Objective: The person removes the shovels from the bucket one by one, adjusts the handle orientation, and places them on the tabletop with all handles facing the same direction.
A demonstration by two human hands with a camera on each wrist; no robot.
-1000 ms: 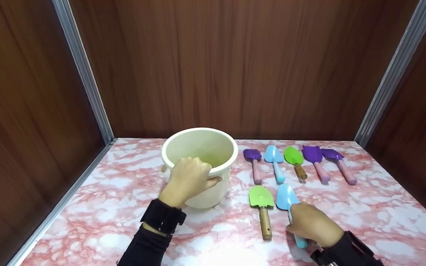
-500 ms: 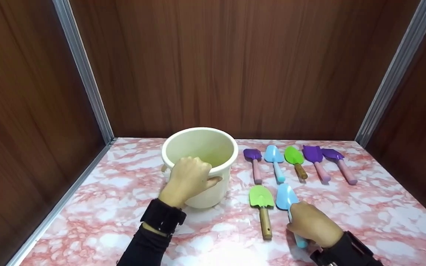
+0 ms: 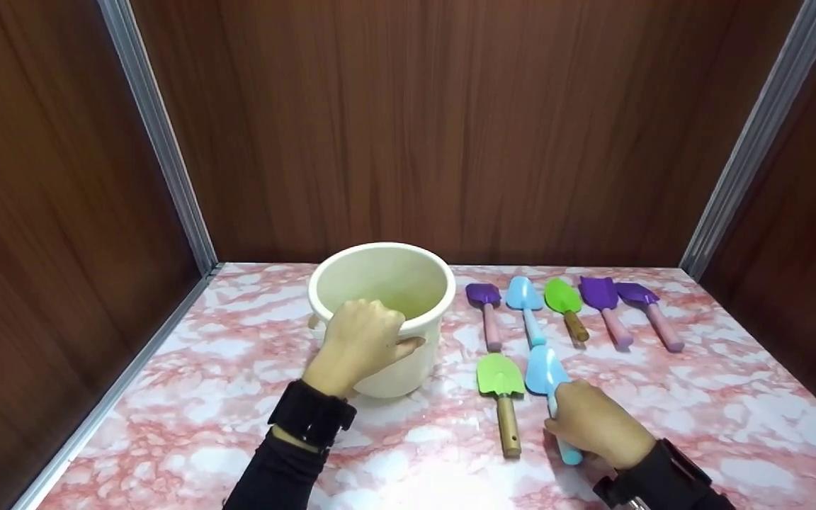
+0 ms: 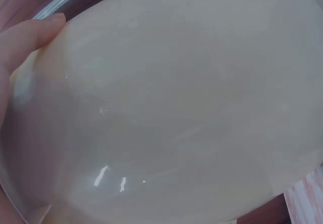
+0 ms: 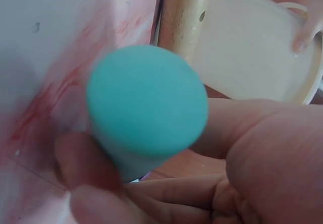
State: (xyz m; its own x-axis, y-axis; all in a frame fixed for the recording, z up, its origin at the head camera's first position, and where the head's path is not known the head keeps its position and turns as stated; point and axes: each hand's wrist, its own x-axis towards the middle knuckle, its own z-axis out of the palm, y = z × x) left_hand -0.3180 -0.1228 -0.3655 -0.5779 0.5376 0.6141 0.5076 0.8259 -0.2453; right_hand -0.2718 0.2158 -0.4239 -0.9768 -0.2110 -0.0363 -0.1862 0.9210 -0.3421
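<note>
The left hand (image 3: 364,340), left of the frame's centre, was curled over the near rim of the cream bucket (image 3: 395,382), gripping it with the thumb against the outer wall. The right hand (image 3: 598,425), at lower right, had its fingers closed round the handle of the lower blue trowel (image 3: 544,370), blade toward the top of the frame; whether that trowel touched the table (image 3: 181,453) could not be told. Black bands (image 3: 312,416) circled both wrists. The bucket stood upright. Just left of the held trowel lay the pale green trowel (image 3: 500,375), wooden-handled. Above these, right of the bucket, ran a row: the leftmost purple trowel (image 3: 491,322), the upper blue trowel (image 3: 523,294), the bright green trowel (image 3: 562,296), the broad purple trowel (image 3: 598,292) and the rightmost purple trowel (image 3: 661,326). A brown wood-grain panel (image 3: 408,127) filled the upper frame.
</note>
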